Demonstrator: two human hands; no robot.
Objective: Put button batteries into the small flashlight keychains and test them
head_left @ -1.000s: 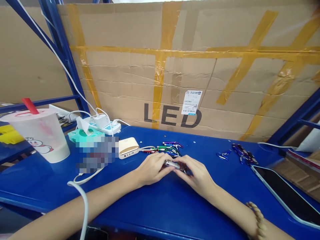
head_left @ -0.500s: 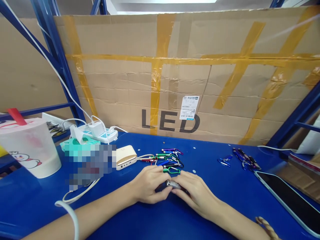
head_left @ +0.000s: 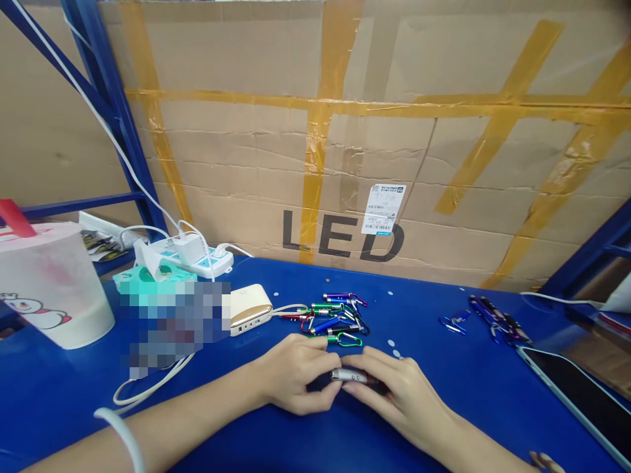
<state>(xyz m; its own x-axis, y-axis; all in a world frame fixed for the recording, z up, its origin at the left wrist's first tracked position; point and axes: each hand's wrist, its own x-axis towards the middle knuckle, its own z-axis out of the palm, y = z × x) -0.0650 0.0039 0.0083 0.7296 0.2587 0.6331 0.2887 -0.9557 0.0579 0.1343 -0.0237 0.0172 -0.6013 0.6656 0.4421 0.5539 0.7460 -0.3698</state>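
Note:
Between my hands, over the near part of the blue table, is a small silver keychain flashlight (head_left: 351, 375), lying nearly level. My left hand (head_left: 298, 376) pinches its left end with thumb and forefinger. Closed around the other end is my right hand (head_left: 401, 394), whose fingers hide part of the body. Just beyond my hands lies a loose pile of keychain flashlights (head_left: 340, 315) in green, blue, purple, red and black with carabiner clips. To the right are a separate blue clip piece (head_left: 454, 322) and a group of dark purple flashlights (head_left: 495, 318).
A cream power bank (head_left: 250, 305) with a strap sits left of the pile. Farther left are a power strip (head_left: 200, 263), a teal pack (head_left: 148, 276) and a plastic cup (head_left: 59, 282). At right lies a phone (head_left: 582, 401). A large cardboard box (head_left: 236, 164) stands behind.
The view has tilted down and shifted slightly left. The flashlight shows more of its silver body as my right hand's fingers sit farther along it. The pile looks unchanged.

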